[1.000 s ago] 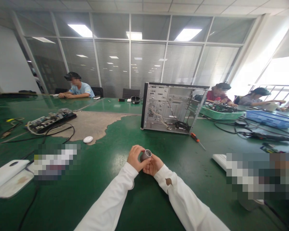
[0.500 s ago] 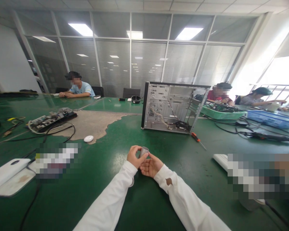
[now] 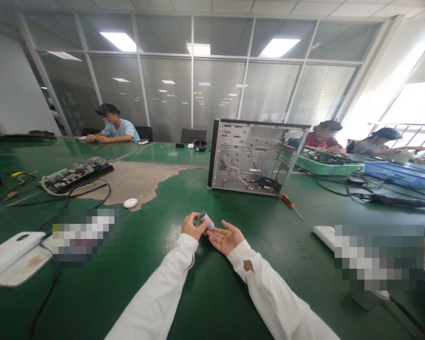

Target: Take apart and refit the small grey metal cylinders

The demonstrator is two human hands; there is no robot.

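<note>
My left hand [image 3: 193, 226] is closed round a small grey cylinder [image 3: 206, 220], tilted with its open end up and to the left. My right hand [image 3: 226, 237] lies palm up just right of it, fingers spread, with the cylinder's lower end over the fingertips. Both hands hover above the green table [image 3: 212, 293] in front of me, white sleeves reaching in from below.
An open computer case [image 3: 255, 158] stands upright behind the hands, an orange-handled screwdriver [image 3: 289, 206] at its right. A circuit board with cables [image 3: 74, 174] and a white puck [image 3: 130, 203] lie left. Baskets [image 3: 398, 174] and seated people are at the back.
My right hand has let go of the cylinder and opened palm up. My left hand has tipped the cylinder over to the left.
</note>
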